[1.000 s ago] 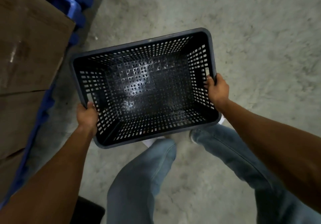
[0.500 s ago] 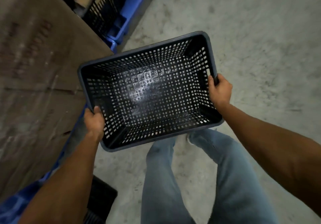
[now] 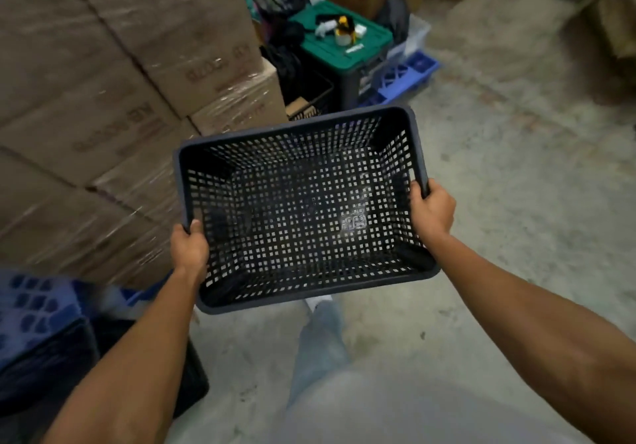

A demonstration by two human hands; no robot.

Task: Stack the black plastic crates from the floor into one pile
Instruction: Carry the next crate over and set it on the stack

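Concrete warehouse floor point(image 3: 516, 202), head view: one black crate point(image 3: 303, 209) carried at waist level by both hands.

Head view: the crate is off the floor, open side up and empty, tilted slightly down toward the left hand point(image 3: 189, 247). The left hand is closed over the rim of the near-left short wall, thumb on top. The right hand point(image 3: 432, 211) is closed around the rim at the opposite short wall. Wrapped cartons point(image 3: 103, 99) stand beyond the left hand; a green-lidded bin point(image 3: 344, 47) sits well ahead of both hands. Handling judgement: the perforated plastic shell appears light and fairly stiff, with some flex likely in the mesh walls. Grip the thick rim at both short ends for control. No pile is identifiable in this view.
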